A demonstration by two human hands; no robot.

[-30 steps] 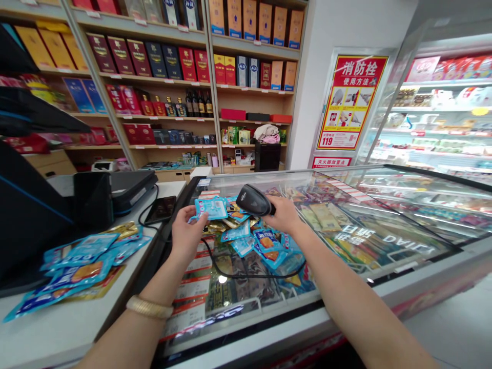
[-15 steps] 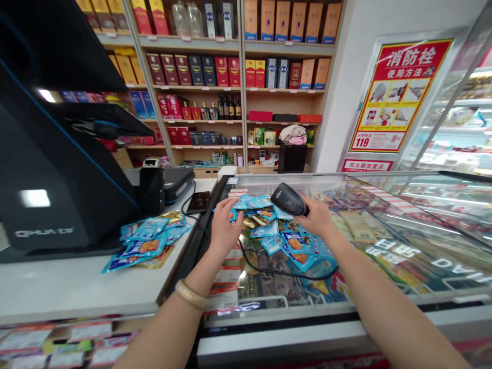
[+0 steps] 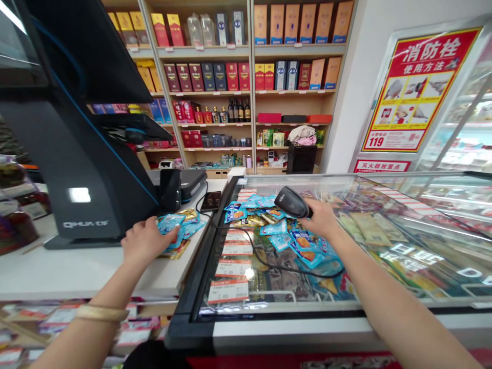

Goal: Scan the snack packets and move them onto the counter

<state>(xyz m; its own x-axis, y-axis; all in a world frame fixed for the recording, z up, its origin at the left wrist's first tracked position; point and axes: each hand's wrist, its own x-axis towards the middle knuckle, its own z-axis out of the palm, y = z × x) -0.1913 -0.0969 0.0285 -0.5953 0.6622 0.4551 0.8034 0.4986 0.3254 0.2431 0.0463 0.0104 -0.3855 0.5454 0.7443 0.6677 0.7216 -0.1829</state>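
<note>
My right hand (image 3: 322, 218) is closed round the handle of a black barcode scanner (image 3: 291, 201), holding it above the freezer's glass lid. Beneath and around the scanner lie several blue snack packets (image 3: 279, 228), some gold ones among them. A black cable (image 3: 265, 260) loops over the glass. My left hand (image 3: 148, 240), a bangle on its wrist, rests at the edge of a second pile of blue and gold snack packets (image 3: 192, 228) on the white counter. Its thumb is apart from the fingers and touches the pile; part of the packets is hidden under the hand.
A dark checkout terminal (image 3: 92, 179) rises at left, with a phone (image 3: 211, 201) lying beyond the packets. The glass-topped freezer (image 3: 292, 325) adjoins the counter (image 3: 92, 279). Shelves of boxed bottles (image 3: 225, 77) line the back, and a red fire-hydrant poster (image 3: 418, 92) hangs at right.
My left hand has moved from the packets on the freezer to the counter pile at left. My right hand keeps the scanner over the glass. The view has shifted slightly left.
</note>
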